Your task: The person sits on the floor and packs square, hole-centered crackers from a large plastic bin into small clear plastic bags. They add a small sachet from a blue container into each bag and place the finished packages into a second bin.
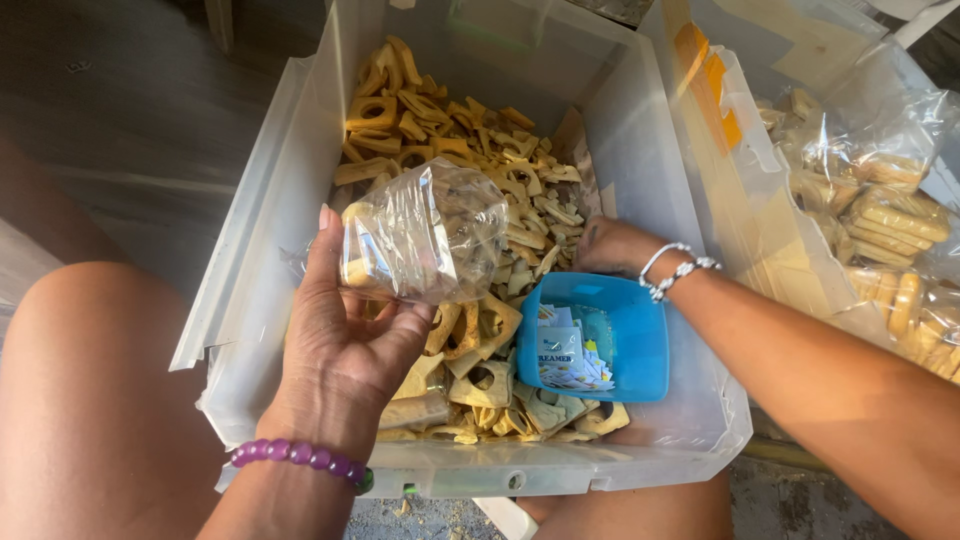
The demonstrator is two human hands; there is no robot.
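Observation:
My left hand (345, 345) holds a small clear plastic bag (425, 232) with a few tan pieces in it, above a clear plastic bin (640, 150). The bin is full of flat tan wooden cut-out pieces (455, 140). My right hand (612, 245) reaches down among the pieces at the bin's right side, fingers hidden in the pile; whether it grips anything cannot be told. Just in front of that hand a small blue tray (640, 345) with little white paper slips (570, 360) rests in the bin.
A second clear bin (730, 190) at the right holds several filled clear bags of tan pieces (890, 220). My bare knees frame the first bin. Dark floor lies at the upper left.

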